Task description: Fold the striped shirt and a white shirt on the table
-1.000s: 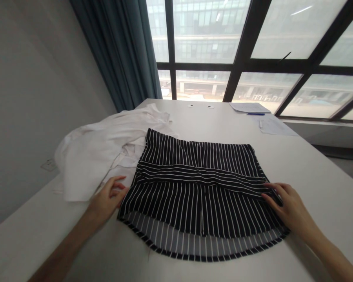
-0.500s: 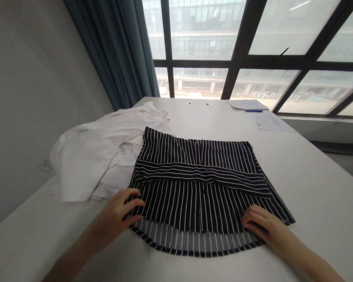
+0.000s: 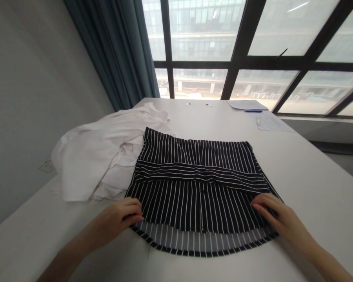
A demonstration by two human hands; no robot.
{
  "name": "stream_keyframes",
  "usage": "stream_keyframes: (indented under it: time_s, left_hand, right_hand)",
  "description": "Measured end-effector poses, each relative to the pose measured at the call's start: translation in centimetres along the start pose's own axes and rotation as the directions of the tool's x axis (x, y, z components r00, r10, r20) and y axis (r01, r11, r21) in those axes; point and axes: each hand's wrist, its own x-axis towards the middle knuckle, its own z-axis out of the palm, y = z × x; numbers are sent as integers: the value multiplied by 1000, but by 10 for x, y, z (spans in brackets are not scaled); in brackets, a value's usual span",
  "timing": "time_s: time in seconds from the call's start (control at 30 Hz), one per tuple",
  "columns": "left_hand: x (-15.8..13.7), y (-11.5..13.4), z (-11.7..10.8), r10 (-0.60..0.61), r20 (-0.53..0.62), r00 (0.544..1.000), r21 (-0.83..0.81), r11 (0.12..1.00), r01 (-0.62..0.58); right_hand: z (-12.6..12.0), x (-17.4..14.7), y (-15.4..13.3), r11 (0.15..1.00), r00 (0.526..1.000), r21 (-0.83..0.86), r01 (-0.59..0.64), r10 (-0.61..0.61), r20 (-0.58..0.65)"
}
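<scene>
A black garment with thin white stripes (image 3: 170,199) lies flat and folded in front of me, its kind unclear. A strip of the same cloth with lengthwise stripes (image 3: 200,172) crosses its middle. Along the near side, a curved hem shows the paler inner face (image 3: 194,239). My left hand (image 3: 122,215) is closed at the lower left corner, thumb and fingers together on the cloth. At the lower right side, my right hand (image 3: 278,215) has its fingers curled over the edge and closed on the fabric. The cloth under both hands is hidden.
A heap of white clothing (image 3: 91,156) lies to the left, touching the striped garment. Papers (image 3: 248,105) and a blue pen (image 3: 253,111) are at the far right of the white table (image 3: 206,121). Behind stand a blue curtain (image 3: 120,51) and dark-framed windows.
My left hand's spread fingers have closed at the corner. My right hand has shifted right and slightly away from me onto the side edge, and the jutting lower right corner no longer shows.
</scene>
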Motion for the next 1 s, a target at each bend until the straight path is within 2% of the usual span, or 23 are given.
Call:
stream_keyframes:
  time_s: [0.07, 0.1, 0.17, 0.23, 0.27, 0.3, 0.43, 0.53, 0.63, 0.7, 0.77, 0.83, 0.9, 1.0]
  left_hand:
    - [3, -2, -3, -191, -86, 978, -72, 980, 185]
    - [7, -2, -4, -287, -163, 944, -131, 955, 267]
    - [18, -5, -7, -451, -323, 832, -291, 884, 366]
    - [33, -8, -10, -565, -401, 721, -449, 807, 382]
    - [41, -10, -11, -600, -402, 691, -515, 773, 371]
    - [48, -11, -11, -619, -392, 680, -570, 744, 349]
    - [67, -15, -11, -615, -367, 698, -676, 691, 255]
    - [72, -11, -11, -629, -379, 678, -748, 640, 175]
    - [73, -2, -10, -685, -359, 634, -874, 484, 28]
    - [73, 4, -9, -721, -316, 617, -924, 382, -27]
    - [73, 8, -7, -725, -242, 645, -947, 320, 4]
    - [73, 9, -5, -693, -182, 698, -949, 309, 59]
    - [73, 8, -4, -649, -179, 740, -937, 342, 74]
    - [68, 10, -8, -618, -231, 752, -916, 398, 45]
  right_hand:
    - [-7, 11, 19, 991, 964, -14, -130, 123, -237]
    - [-10, 17, 29, 980, 935, 0, -198, 189, -299]
    - [-15, 29, 46, 950, 903, 50, -310, 310, -298]
    - [-18, 39, 56, 922, 891, 101, -373, 386, -240]
    - [-19, 42, 59, 913, 887, 124, -389, 407, -216]
    - [-19, 46, 60, 906, 885, 147, -398, 421, -200]
    - [-17, 54, 59, 873, 873, 255, -415, 461, -159]
    - [-16, 56, 59, 863, 858, 246, -442, 486, -164]
    - [-17, 57, 55, 861, 881, 265, -434, 467, -75]
    - [-18, 57, 48, 856, 901, 318, -407, 434, -15]
    - [-17, 57, 39, 852, 908, 346, -392, 418, -2]
    - [-16, 58, 31, 852, 911, 355, -384, 413, -5]
    - [-17, 58, 25, 846, 911, 382, -373, 411, -20]
    - [-23, 54, 17, 811, 885, 469, -349, 450, -120]
